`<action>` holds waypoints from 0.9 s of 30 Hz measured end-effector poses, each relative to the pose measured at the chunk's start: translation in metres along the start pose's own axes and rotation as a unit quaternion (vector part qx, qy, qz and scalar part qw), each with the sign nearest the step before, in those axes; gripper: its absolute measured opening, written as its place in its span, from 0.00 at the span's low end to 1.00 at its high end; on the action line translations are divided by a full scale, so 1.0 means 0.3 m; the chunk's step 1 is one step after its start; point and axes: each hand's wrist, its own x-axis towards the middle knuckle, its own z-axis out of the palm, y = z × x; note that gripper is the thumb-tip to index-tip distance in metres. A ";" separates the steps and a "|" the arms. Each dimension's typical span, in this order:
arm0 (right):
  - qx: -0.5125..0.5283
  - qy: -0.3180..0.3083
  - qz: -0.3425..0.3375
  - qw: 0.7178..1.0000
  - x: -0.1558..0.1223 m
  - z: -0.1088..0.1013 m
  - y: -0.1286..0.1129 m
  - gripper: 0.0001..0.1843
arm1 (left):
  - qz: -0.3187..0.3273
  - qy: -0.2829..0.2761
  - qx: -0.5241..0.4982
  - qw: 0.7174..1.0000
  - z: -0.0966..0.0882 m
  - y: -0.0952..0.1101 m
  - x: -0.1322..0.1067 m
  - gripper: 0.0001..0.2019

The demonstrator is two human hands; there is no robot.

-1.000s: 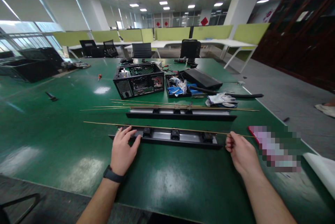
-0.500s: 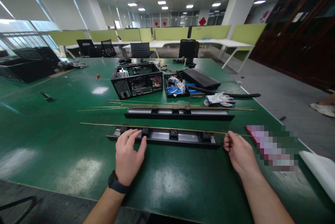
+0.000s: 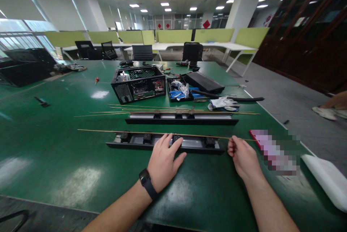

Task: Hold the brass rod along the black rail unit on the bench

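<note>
— What is different from a second ago?
— The left hand (image 3: 164, 160) has slid rightward along the near black rail (image 3: 130, 145). It was at the rail's left end and is now about the middle.
— And the fingers (image 3: 168, 141)?
— They lie spread across the rail there. The leftmost clip (image 3: 126, 137), covered before, now shows.

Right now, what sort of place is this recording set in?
Probably an open-plan office used as a workshop: rows of desks with green partitions and office chairs behind a big green worktable bearing an open computer case. The right hand pinches a thin rod there.
</note>
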 end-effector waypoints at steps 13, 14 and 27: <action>-0.011 -0.012 -0.012 1.000 -0.001 -0.003 0.003 0.20 | -0.036 -0.069 0.070 0.995 0.065 0.071 0.039 0.38; -0.012 -0.011 -0.010 1.000 -0.001 -0.003 0.003 0.19 | -0.035 -0.070 0.068 0.995 0.070 0.071 0.043 0.38; -0.017 -0.013 -0.015 1.000 0.005 -0.006 0.007 0.19 | -0.043 -0.038 0.080 0.995 0.128 0.044 0.061 0.36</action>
